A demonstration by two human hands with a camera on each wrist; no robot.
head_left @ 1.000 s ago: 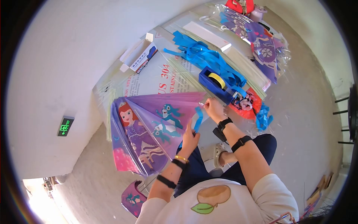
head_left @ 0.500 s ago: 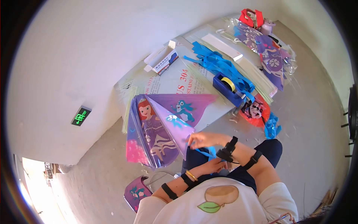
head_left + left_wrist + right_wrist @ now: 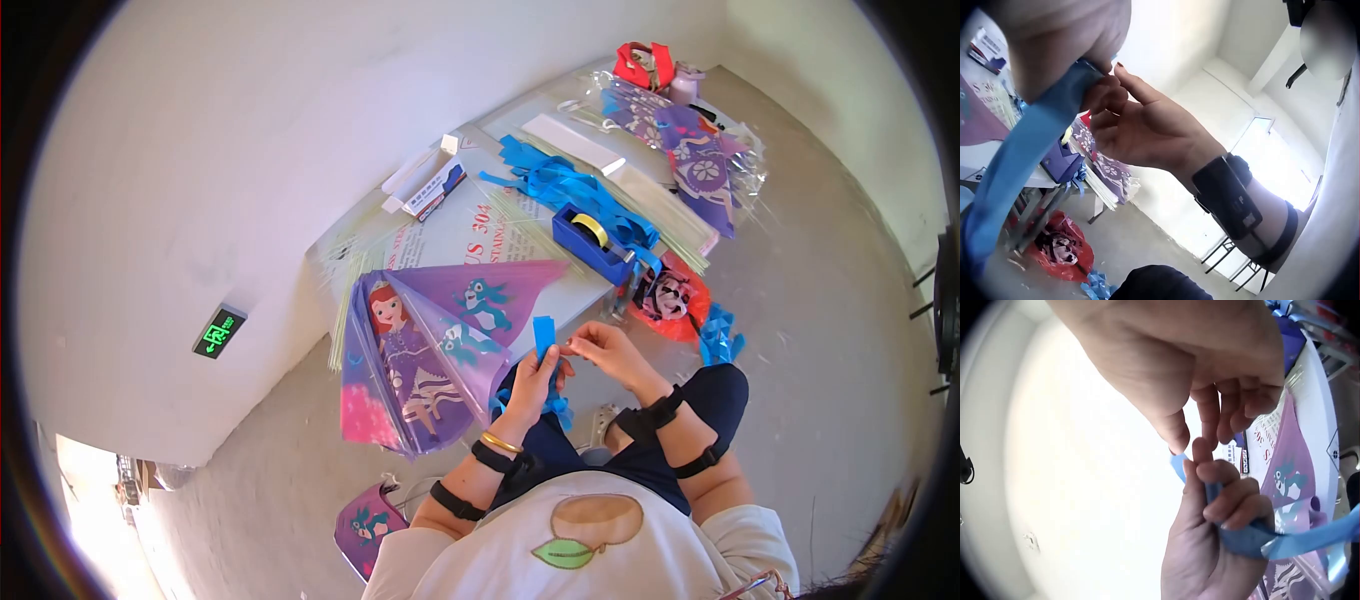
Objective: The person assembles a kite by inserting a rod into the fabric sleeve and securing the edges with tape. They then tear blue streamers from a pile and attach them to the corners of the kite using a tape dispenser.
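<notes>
My left hand (image 3: pixel 530 388) grips a blue ribbon (image 3: pixel 544 336), its flat end standing up past the thumb. In the right wrist view the fingers curl round the ribbon (image 3: pixel 1310 540), and a length trails off to the right. My right hand (image 3: pixel 614 354) is beside the left fingertips; its thumb and fingers are bent but apart, with the thumb tip close to the ribbon's end. Left of the hands, a stack of purple kite sheets (image 3: pixel 480 300) printed with a princess and blue animals lies on the table and hangs over its edge.
On the table are a blue tape dispenser (image 3: pixel 592 246), a pile of blue ribbons (image 3: pixel 560 182), an open white box (image 3: pixel 428 182) and thin pale rods (image 3: pixel 345 315). A red bag (image 3: pixel 690 318) is below the table's right side. A printed chair (image 3: pixel 366 525) stands lower left.
Both hands were at the kite's right corner; then the right hand was at its lower edge and the left near the lap. Now the left holds the ribbon up and the right is beside it.
</notes>
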